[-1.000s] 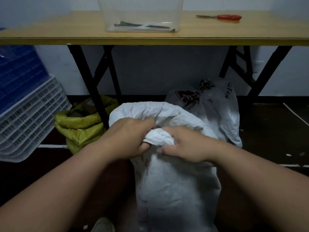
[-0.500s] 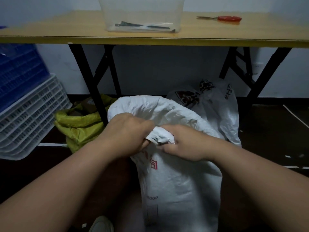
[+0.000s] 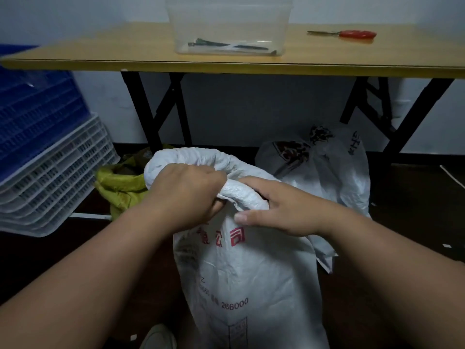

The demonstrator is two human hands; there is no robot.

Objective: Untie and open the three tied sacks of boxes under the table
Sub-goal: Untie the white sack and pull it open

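Since the earlier frame: white woven sack (image 3: 246,273) drawn up and nearer, more red print exposed on its front; rolled mouth wider, its rim curving round behind the left hand; both hands shifted slightly apart along that rim.

Counter (image 3: 125,52): wooden top on black folding legs, bearing a clear plastic container (image 3: 229,26) with dark slim items inside, too small to identify, and red-handled scissors (image 3: 352,34) to the right.

Stacked crates (image 3: 45,157), blue over white, standing on the floor at left.

White woven sack: upright on the floor in front of the counter, nearest the camera, top rolled into a thick rim. No tie visible on it; judged untied, opening in hand, contents not visible.

Printed white sack (image 3: 327,170): behind and to the right, under the counter, touching the near sack. Top appears gathered; tie not discernible. Judged not yet opened.

Yellow-green sack (image 3: 118,185): behind and to the left, by the counter leg. Mouth slumped and gaping; whether untied cannot be confirmed.

Left hand (image 3: 188,195): grip clamped, fingers curled over the rolled rim of the near sack.

Right hand (image 3: 279,207): grip clamped on the same rim just beside the left, thumb beneath, fingers over the top.

Progress, as a judgement: one sack mid-opening, at least one remaining.
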